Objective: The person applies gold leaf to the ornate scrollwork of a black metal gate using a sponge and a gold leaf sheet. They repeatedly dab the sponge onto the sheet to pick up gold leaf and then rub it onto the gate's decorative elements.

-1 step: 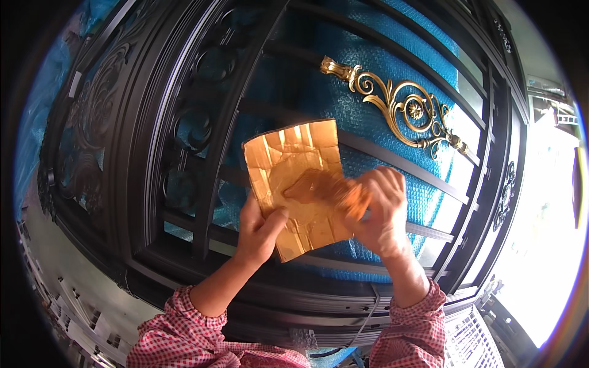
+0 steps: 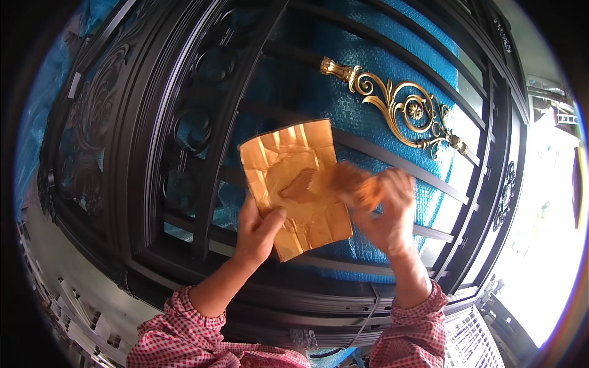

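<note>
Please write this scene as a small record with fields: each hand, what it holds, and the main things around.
Left hand: the left hand grips the lower left edge of a creased gold sheet, thumb on top
Sheet mark: brown patch near the middle
Right hand: the right hand holds an orange thing, too blurred to name
Sleeves: red and white checked cloth
Work surface: black metal gate with bars
Under bars: blue bubble wrap
Ornament: gold scroll ornament, above the right hand in the picture
</note>
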Motion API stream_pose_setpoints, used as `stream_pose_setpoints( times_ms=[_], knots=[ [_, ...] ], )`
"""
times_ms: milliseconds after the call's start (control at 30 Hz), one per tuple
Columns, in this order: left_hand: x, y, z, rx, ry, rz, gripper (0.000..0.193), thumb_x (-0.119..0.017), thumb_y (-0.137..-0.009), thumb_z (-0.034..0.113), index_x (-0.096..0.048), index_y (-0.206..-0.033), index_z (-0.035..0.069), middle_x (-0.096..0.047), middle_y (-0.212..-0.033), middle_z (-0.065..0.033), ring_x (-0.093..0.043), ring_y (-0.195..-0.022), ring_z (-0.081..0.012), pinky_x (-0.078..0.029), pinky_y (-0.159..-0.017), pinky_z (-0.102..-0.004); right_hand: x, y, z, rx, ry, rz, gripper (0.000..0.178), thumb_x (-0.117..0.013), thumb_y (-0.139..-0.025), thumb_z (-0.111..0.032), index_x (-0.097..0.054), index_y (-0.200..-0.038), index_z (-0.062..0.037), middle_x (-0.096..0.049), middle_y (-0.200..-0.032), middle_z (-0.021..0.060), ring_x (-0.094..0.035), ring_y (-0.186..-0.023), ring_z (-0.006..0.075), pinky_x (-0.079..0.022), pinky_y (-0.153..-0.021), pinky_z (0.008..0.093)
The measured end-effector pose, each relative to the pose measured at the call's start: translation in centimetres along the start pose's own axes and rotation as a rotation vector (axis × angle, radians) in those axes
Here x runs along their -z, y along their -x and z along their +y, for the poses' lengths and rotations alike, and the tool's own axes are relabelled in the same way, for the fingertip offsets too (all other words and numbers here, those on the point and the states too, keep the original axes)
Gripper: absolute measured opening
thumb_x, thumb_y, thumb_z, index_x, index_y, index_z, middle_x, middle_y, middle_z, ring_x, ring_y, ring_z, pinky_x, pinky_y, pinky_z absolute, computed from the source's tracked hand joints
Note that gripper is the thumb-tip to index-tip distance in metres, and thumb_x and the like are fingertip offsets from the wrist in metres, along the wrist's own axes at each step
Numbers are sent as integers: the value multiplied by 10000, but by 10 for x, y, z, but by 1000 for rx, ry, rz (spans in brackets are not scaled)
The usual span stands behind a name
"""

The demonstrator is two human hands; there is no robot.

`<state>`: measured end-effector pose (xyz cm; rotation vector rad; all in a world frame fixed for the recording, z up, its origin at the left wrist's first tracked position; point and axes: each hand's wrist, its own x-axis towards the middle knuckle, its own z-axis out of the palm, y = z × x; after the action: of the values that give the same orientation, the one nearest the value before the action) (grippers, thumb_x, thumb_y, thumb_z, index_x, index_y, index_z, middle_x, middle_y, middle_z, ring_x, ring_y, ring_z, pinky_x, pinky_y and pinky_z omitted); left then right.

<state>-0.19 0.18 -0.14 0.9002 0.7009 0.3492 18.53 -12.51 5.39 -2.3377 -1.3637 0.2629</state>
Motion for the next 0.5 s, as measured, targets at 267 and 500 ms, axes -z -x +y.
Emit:
stream_pose_setpoints(
  times_ms=[267, 500],
  knots=[
    [12, -12, 3, -1, 26, 136, 451, -511, -826, 19, -408, -1259, -50, -545, -1146, -107, -528, -1006, -138, -427, -902, -302, -17, -58, 140, -411, 67, 208, 340, -687, -779, -172, -628, -1090, -46, -645, -1034, 125, -618, -953, 283, -468, -838, 396],
    [19, -13, 2, -13, 34, 150, 498, -495, -828, 25, -370, -1302, -63, -526, -1195, -129, -523, -1052, -157, -411, -934, -308, -32, -34, 170, -391, 322, 82, 298, -650, -762, -227, -629, -1000, -49, -631, -992, 116, -581, -978, 285, -392, -898, 413]
  ],
)
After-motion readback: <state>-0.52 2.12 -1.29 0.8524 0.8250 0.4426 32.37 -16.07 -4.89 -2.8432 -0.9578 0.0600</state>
